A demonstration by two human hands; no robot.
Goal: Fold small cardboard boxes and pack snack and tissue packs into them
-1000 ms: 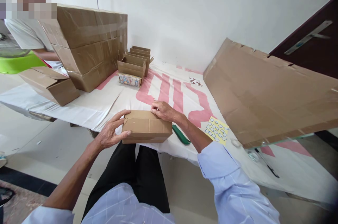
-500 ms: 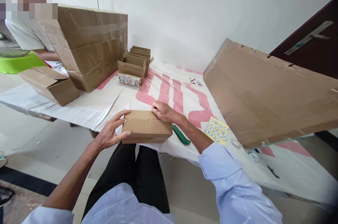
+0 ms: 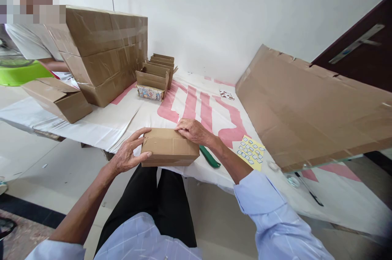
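A small closed cardboard box lies at the table's front edge, close to my lap. My left hand grips its left end, fingers along the top and thumb on the front. Over the right part of the top, my right hand is closed, its fingertips pinched together near the back edge. Whatever may be between those fingertips is too small to make out. Just right of the box lies a green cutter-like tool. Beyond it is a yellow sheet of blue-edged white stickers.
Large taped cartons stack at the left, with a part-open box before them. Several open narrow boxes stand behind. A big cardboard panel leans at right, near a black-handled tool. A co-worker's sleeve shows far left.
My right hand has shifted slightly, its fingertips tipping down toward the top of the box, with the forearm a little further right. My left hand and the box stay put.
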